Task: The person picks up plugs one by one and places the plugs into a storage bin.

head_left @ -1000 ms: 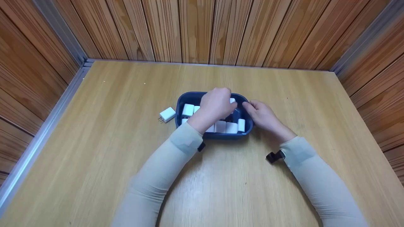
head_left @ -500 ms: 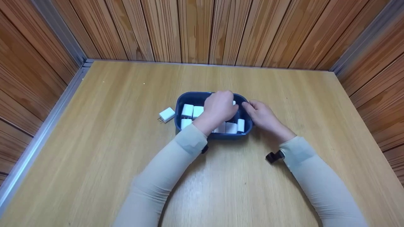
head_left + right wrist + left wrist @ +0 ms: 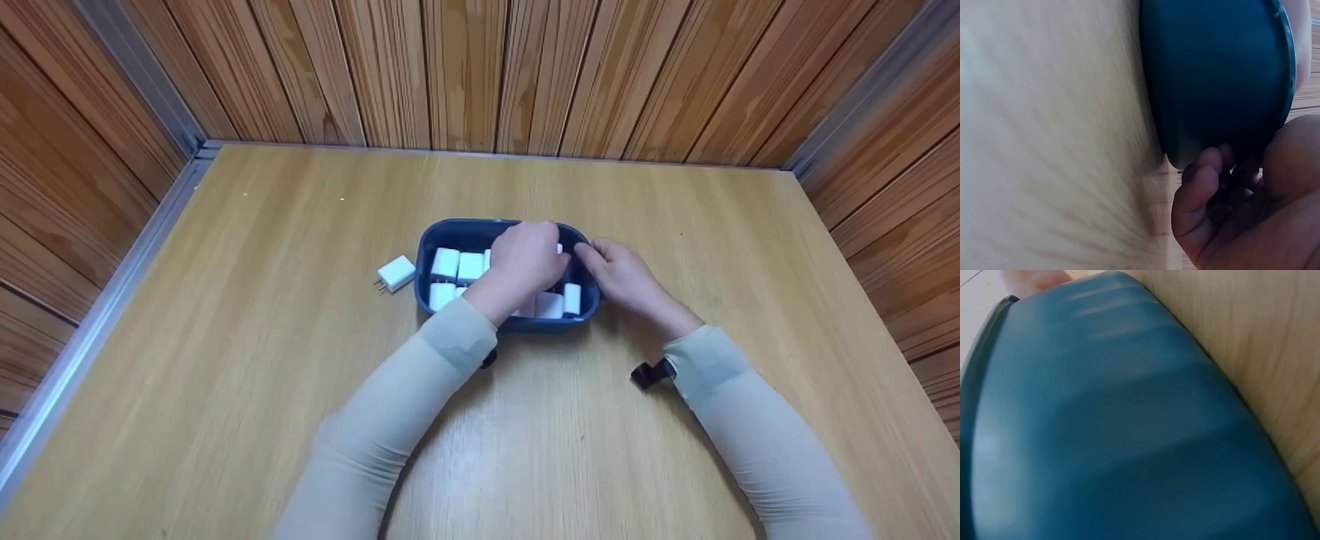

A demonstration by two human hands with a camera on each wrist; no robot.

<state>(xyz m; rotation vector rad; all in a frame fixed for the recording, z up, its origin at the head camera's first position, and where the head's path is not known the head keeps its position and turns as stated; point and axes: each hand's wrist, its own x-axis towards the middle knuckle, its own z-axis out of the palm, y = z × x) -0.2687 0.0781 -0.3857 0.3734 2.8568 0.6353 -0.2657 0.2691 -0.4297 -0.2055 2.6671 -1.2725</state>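
Note:
A dark blue plastic box (image 3: 510, 324) with rounded corners stands on the table, holding several white plug-in chargers (image 3: 471, 268) in rows. My left hand (image 3: 527, 259) reaches down into its right half, fingers curled. A sliver of a white charger (image 3: 559, 249) shows beside those fingers; most of it is hidden by the hand. At the right end of the box, my right hand (image 3: 626, 277) grips the rim, thumb at the top edge and curled fingers against the outer wall in the right wrist view. The left wrist view shows mainly the box's outer side (image 3: 1117, 405).
One white charger (image 3: 396, 273) lies on the table just left of the box, its prongs pointing left. Wood-panelled walls (image 3: 465, 75) enclose the tabletop (image 3: 247, 337) at the back and sides. Tiny pale specks dot the far left of the table.
My left hand has shifted slightly right and toward me inside the box, and the white piece at its fingers moved along. More chargers on the left show now. The right hand stays put.

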